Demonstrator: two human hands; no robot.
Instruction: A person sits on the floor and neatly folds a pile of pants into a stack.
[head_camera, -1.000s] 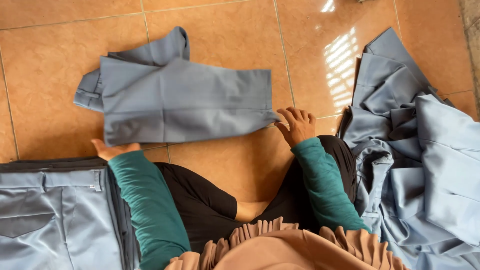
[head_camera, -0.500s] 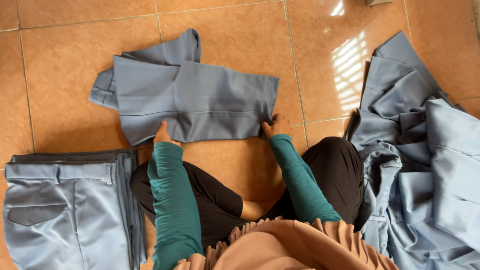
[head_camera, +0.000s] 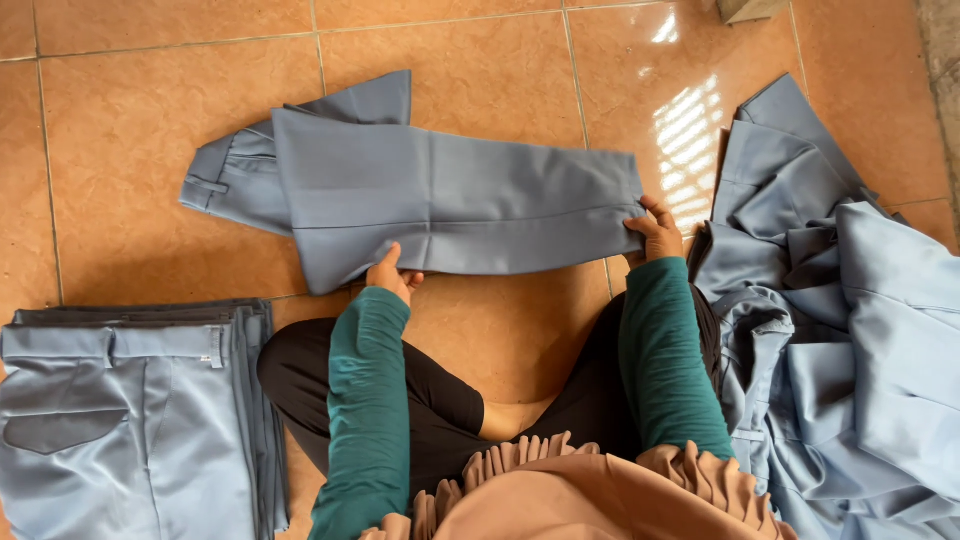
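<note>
Noted: orange tiled floor (head_camera: 150, 150) throughout. Loose heap of grey-blue garments (head_camera: 850, 330) at right; folded stack of trousers (head_camera: 130, 420) at lower left. Folded grey-blue trousers (head_camera: 440, 200) flat on floor, centre. Left hand (head_camera: 392, 275) fingers pinched on near edge; right hand (head_camera: 655, 232) fingers clamped on right-hand end.
</note>
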